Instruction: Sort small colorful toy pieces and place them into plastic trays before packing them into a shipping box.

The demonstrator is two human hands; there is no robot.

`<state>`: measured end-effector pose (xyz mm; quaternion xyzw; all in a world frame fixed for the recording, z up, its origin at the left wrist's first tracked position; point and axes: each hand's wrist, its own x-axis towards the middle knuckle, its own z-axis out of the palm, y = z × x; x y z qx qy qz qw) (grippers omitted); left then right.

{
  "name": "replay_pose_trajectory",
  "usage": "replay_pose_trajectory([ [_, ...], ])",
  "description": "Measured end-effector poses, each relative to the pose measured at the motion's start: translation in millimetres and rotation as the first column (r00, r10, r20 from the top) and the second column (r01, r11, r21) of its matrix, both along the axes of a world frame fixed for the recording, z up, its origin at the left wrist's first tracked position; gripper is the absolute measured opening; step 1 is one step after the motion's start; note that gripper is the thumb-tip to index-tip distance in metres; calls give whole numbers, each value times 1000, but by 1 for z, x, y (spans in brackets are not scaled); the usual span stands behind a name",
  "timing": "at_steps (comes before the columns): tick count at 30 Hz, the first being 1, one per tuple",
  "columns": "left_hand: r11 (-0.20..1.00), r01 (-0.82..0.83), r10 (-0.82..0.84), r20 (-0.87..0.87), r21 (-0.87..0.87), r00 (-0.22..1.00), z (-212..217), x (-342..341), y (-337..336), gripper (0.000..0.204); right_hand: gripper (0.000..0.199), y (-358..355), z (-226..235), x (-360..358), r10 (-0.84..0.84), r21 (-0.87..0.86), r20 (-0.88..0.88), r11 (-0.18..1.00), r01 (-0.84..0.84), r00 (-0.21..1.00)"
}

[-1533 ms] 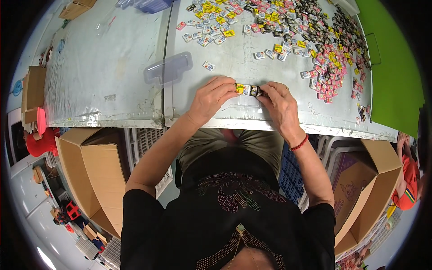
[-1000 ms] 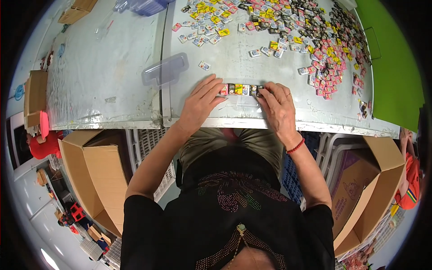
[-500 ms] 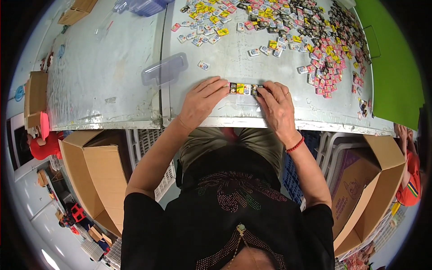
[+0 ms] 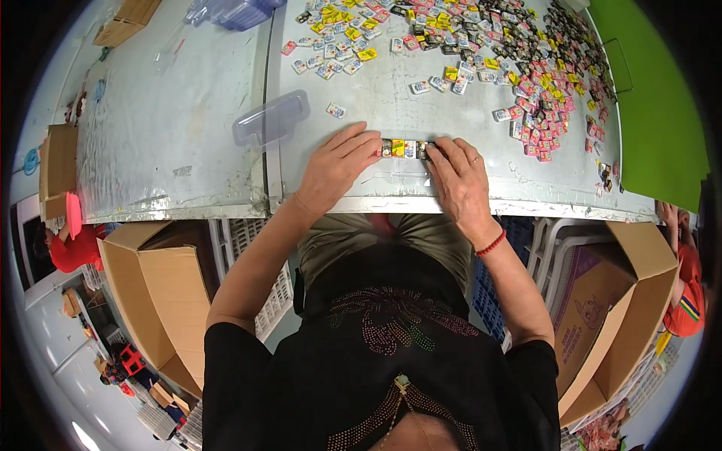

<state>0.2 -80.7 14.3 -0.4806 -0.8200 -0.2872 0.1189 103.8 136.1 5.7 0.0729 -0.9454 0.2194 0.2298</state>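
Note:
A short row of small box-shaped packets (image 4: 398, 148), black, yellow and white, lies side by side on the table near its front edge. My left hand (image 4: 338, 167) closes on the row's left end, fingertips against a packet. At the other end my right hand (image 4: 460, 177), with a red bracelet at its wrist, presses its bent fingers on a dark packet. Faint clear plastic shows just below the row; its shape is hard to make out. A single white packet (image 4: 336, 110) lies beyond my left hand. The fingers hide both ends of the row.
A clear plastic tray (image 4: 271, 118) lies across the table seam. Many loose packets (image 4: 541, 113) are spread over the far and right side. Stacked clear trays (image 4: 233, 11) stand at the back. Open cardboard boxes (image 4: 173, 293) flank me below the table edge; a green panel (image 4: 654, 113) borders the right.
The whole view has shifted slightly, with the table's contents a little further left. Both hands keep their hold at the ends of the row.

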Motion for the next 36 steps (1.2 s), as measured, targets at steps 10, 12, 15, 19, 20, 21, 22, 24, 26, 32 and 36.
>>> replay_pose_trajectory([
  [10,997,21,-37,210,75,977,16,-2,0,25,29,2,0,0,4,9,-19,1000,-4,1000],
  [12,996,26,-42,204,84,978,17,-5,-3,25,29,1,0,-1,1,2,-21,1000,-1,1000],
  [15,986,167,-167,115,13,979,13,-10,-3,24,29,0,0,0,-2,0,-19,1000,2,1000],
  [19,994,105,-106,129,11,986,12,-6,1,23,29,0,0,0,2,0,-13,1000,-2,1000],
  [20,997,68,-73,156,33,985,11,-5,2,22,29,0,-1,1,-4,-1,-14,1000,4,1000],
  [21,997,69,-74,155,33,985,8,-3,2,22,30,0,-2,1,-9,-3,-15,1000,9,1000],
  [22,997,37,-49,186,66,981,2,-1,1,22,30,0,-2,1,-10,-4,-15,1000,10,1000],
  [24,995,4,-25,218,96,976,-6,1,2,22,30,0,-2,1,-1,4,0,1000,1,1000],
  [26,992,-41,20,172,120,985,-13,3,2,21,30,-1,-1,1,-3,1,0,1000,3,1000],
  [32,998,9,-11,-29,-67,1000,-15,10,-3,39,32,1,-1,2,-5,2,4,1000,5,1000],
  [36,974,42,-31,49,-223,998,-2,18,-14,60,38,2,2,4,32,-1,29,999,-32,999],
])
